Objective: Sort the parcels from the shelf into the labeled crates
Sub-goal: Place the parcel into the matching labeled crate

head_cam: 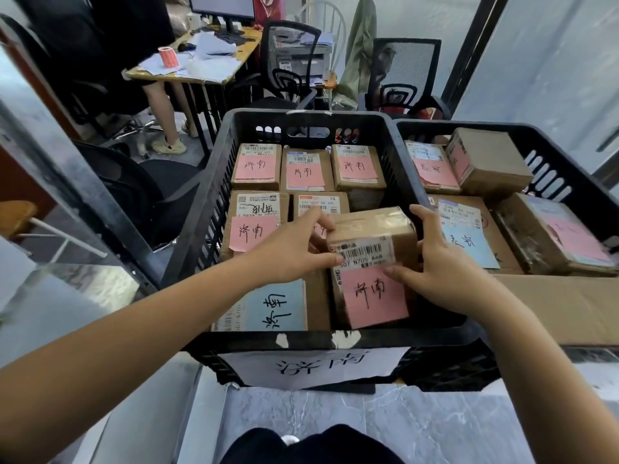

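Placement of a parcel (371, 226) in the front crate (418, 336), whose paper sign (311, 366) appears to bear the same two characters as the parcel's pink note (371, 296). The left hand (291, 252) grips the parcel's left edge, fingers curled over the top and thumb on the barcode label. The right hand (449, 269) grips the right edge, thumb on the note. The parcel sits at the crate's near right corner, tilted with its labelled face toward the camera, just beside the blue-labelled box (268, 309). Its long axis runs near to far, squarely between the two hands, neither clearly nearer. The likely next step is to lower it flat. A neighbouring crate (428, 123) stands to the right.
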